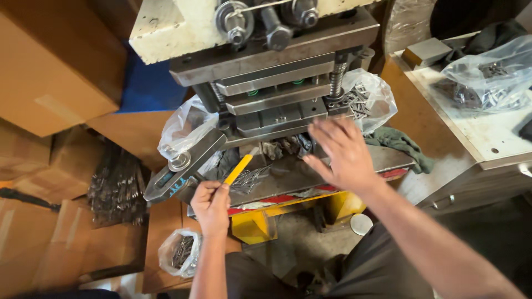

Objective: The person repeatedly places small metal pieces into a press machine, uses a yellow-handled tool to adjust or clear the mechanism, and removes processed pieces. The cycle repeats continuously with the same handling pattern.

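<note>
A: Hands? Left hand [210,200] closed around a yellow stick [238,169], tip aimed at loose small metal pieces [250,178] on the press bed plate [388,158]. Right hand [339,155] open, fingers spread, empty, hovering over the bed just in front of the die set [277,105].

B: Contact on the right?
A: Cannot tell; motion blur. Looks just above the plate, not gripping anything.

B: Die state?
A: Upper and lower plates apart, springs and guide post visible. Whether a part sits in the die, hidden by the hand.

B: Stock?
A: Clear bag of metal pieces [363,99] right of the die, touching the press. Another bag [180,252] low on the left, partly filled. Dark heap of pieces [116,185] among cardboard boxes [52,66] further left.

B: Progress?
A: Judging mid-run: pieces loose on the bed, bags holding more on both sides. No count possible.

B: Else?
A: Green rag [402,143] beside the bed. Counter [476,127] at right with more bagged parts.
</note>
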